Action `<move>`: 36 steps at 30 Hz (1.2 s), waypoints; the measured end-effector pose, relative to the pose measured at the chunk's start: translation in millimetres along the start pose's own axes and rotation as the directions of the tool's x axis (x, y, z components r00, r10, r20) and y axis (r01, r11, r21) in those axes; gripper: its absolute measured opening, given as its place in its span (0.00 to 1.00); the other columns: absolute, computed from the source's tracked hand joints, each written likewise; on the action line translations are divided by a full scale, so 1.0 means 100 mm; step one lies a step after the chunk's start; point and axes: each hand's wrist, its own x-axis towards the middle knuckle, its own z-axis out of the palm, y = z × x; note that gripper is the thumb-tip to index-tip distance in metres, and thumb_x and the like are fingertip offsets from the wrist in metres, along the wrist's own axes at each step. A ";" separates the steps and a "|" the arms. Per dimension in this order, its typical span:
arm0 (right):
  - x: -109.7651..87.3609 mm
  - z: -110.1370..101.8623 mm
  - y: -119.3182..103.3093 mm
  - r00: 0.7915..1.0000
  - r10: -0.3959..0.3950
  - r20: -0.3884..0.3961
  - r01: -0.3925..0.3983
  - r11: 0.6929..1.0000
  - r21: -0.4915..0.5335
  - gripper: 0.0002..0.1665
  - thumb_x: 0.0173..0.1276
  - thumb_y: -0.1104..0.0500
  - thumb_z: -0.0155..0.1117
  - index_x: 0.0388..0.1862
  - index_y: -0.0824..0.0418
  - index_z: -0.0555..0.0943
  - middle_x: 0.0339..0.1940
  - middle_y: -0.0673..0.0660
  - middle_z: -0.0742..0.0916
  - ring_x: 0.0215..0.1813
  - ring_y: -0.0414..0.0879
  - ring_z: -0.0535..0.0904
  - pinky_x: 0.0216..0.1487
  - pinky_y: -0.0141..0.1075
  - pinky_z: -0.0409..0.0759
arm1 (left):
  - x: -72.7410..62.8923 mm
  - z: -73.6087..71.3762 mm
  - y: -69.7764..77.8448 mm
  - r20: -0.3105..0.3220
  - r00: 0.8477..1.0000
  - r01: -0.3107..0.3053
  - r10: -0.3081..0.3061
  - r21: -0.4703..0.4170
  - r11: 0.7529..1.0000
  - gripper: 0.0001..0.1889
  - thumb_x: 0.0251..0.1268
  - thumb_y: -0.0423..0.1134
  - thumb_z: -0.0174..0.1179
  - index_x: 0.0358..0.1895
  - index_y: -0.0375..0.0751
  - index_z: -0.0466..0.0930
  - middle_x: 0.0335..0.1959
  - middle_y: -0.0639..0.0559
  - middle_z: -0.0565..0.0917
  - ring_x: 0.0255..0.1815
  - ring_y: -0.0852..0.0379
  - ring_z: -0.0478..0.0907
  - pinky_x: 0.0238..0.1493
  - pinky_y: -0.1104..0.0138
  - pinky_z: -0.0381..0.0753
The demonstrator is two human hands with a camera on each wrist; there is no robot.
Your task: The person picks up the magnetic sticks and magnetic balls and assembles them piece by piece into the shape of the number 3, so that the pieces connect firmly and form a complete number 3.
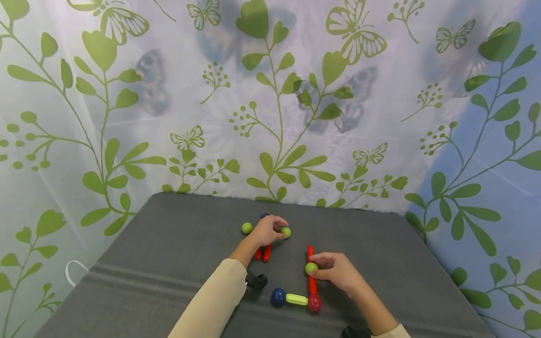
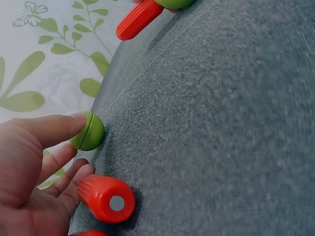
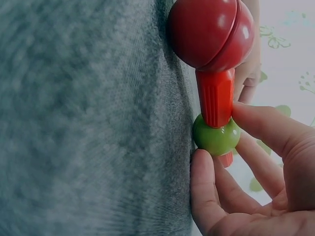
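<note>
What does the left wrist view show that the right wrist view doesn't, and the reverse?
Only the left wrist view: a lone green ball pinched by the left hand, and a red rod with a grey disc in its end.
Only the right wrist view: a seamed red ball.
Both: a second green ball at the right hand, grey cloth and a leafy backdrop.
</note>
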 end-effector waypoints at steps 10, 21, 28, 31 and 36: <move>0.00 0.01 0.00 0.999 0.031 -0.008 -0.031 0.998 0.046 0.28 0.59 0.59 0.80 0.58 0.66 0.84 0.52 0.60 0.90 0.53 0.50 0.85 0.47 0.38 0.84 | 0.04 0.01 0.00 0.037 0.999 0.040 -0.040 0.001 0.999 0.18 0.63 0.35 0.72 0.57 0.44 0.85 0.56 0.46 0.85 0.52 0.51 0.83 0.46 0.61 0.84; 0.01 0.02 0.00 0.999 0.042 -0.019 -0.041 0.998 0.045 0.30 0.59 0.60 0.80 0.60 0.65 0.84 0.54 0.61 0.89 0.56 0.51 0.84 0.51 0.41 0.85 | 0.04 0.01 0.00 0.023 0.998 0.058 -0.059 0.020 0.998 0.15 0.62 0.35 0.73 0.52 0.45 0.86 0.53 0.46 0.88 0.51 0.51 0.84 0.54 0.57 0.83; 0.00 0.03 0.01 0.998 0.051 -0.025 -0.050 0.998 0.049 0.33 0.58 0.61 0.81 0.62 0.65 0.83 0.54 0.61 0.89 0.53 0.50 0.85 0.49 0.40 0.85 | 0.06 0.08 0.07 0.033 0.999 0.036 -0.036 0.027 0.999 0.15 0.61 0.33 0.73 0.51 0.43 0.86 0.51 0.45 0.88 0.50 0.50 0.85 0.55 0.57 0.83; 0.00 0.02 0.01 0.998 0.057 -0.023 -0.055 0.997 0.057 0.34 0.57 0.61 0.81 0.63 0.64 0.82 0.53 0.61 0.89 0.52 0.50 0.85 0.48 0.40 0.85 | 0.09 0.13 0.10 0.045 0.999 0.014 -0.014 0.013 1.000 0.15 0.61 0.34 0.74 0.51 0.43 0.86 0.50 0.47 0.89 0.49 0.52 0.85 0.53 0.60 0.84; 0.01 0.01 0.00 0.998 0.056 -0.015 -0.055 0.997 0.062 0.34 0.58 0.61 0.80 0.64 0.65 0.81 0.52 0.61 0.90 0.52 0.50 0.85 0.49 0.41 0.86 | 0.12 0.21 0.15 0.053 0.999 0.005 -0.002 -0.047 0.999 0.14 0.61 0.35 0.74 0.50 0.43 0.87 0.47 0.48 0.90 0.47 0.54 0.85 0.47 0.64 0.83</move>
